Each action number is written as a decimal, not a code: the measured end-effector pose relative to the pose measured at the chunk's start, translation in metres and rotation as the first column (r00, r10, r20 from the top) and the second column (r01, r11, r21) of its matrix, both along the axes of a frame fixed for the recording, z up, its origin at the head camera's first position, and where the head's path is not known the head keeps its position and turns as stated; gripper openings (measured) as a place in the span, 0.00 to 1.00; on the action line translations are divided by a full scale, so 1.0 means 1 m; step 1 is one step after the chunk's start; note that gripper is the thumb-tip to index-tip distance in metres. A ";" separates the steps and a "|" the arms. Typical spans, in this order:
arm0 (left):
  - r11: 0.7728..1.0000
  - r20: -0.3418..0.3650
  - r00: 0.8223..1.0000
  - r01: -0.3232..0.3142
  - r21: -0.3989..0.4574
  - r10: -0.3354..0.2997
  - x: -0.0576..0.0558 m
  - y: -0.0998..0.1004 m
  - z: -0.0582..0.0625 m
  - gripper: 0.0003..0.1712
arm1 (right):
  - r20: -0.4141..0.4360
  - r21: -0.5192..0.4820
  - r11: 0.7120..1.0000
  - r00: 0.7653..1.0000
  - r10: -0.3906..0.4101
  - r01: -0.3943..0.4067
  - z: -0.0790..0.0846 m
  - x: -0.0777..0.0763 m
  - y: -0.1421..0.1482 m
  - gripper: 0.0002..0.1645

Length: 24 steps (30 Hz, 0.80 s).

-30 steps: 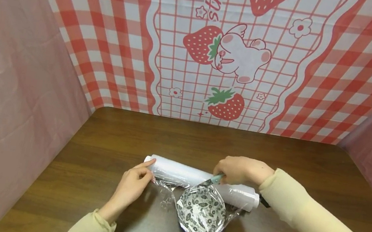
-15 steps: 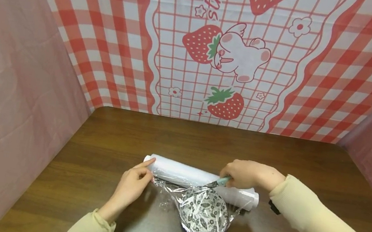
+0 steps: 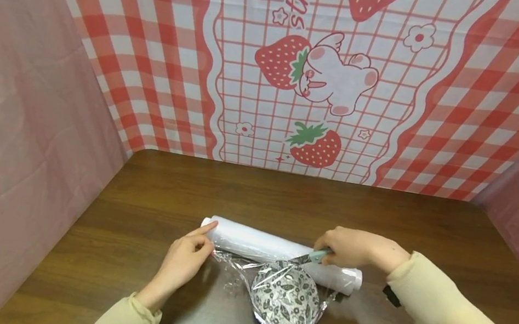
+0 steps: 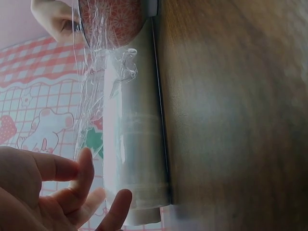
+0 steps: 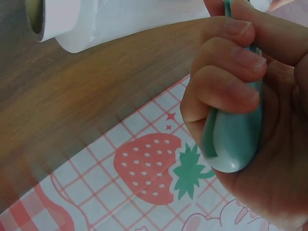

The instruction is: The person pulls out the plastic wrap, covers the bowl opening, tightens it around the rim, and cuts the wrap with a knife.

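A bowl (image 3: pixel 285 301) with a dark leaf pattern inside stands under stretched cling film (image 3: pixel 238 271); its reddish outer side shows in the left wrist view. Behind it lies the white cling film roll (image 3: pixel 248 239). My left hand (image 3: pixel 185 258) pinches the film's edge between thumb and a finger, the index finger stretched to the roll's left end. My right hand (image 3: pixel 349 246) grips the mint-green handle of a knife (image 3: pixel 319 255), fingers curled round it in the right wrist view. Its dark blade points left, over the film between roll and bowl.
The brown wooden table (image 3: pixel 177 183) runs back to a red-and-white strawberry cloth (image 3: pixel 325 83) hanging behind it. Pink curtains (image 3: pixel 30 124) hang at both sides. The roll's right end lies below the right hand.
My right hand has moved to the right and slightly nearer with the knife, along the film. The bowl has shifted a little to the right. My left hand stays in place.
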State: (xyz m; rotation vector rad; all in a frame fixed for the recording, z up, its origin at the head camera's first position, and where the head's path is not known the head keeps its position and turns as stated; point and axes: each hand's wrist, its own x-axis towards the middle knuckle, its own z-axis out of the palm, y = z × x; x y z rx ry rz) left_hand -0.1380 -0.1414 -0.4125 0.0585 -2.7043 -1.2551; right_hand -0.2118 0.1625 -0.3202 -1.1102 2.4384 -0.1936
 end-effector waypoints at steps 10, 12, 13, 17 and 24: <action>1.000 0.001 1.000 0.000 -0.020 0.000 0.000 0.000 0.000 0.13 | 0.011 -0.021 1.000 1.000 -0.004 0.004 -0.002 0.004 0.012 0.07; 1.000 0.001 1.000 0.000 -0.022 0.000 0.000 0.000 0.000 0.13 | 0.019 -0.030 1.000 1.000 -0.004 0.005 -0.002 0.005 0.015 0.08; 1.000 0.001 1.000 0.000 -0.024 0.000 0.000 0.000 0.000 0.13 | 0.021 -0.033 0.999 1.000 -0.005 0.005 -0.003 0.005 0.016 0.08; 1.000 -0.003 1.000 -0.001 -0.026 0.001 0.001 0.001 0.000 0.13 | 0.018 -0.034 0.999 1.000 -0.011 0.012 -0.003 0.007 0.021 0.07; 0.999 -0.003 1.000 -0.003 -0.034 0.003 0.001 0.001 0.001 0.13 | 0.024 -0.043 0.998 0.999 -0.035 0.036 -0.004 0.010 0.029 0.07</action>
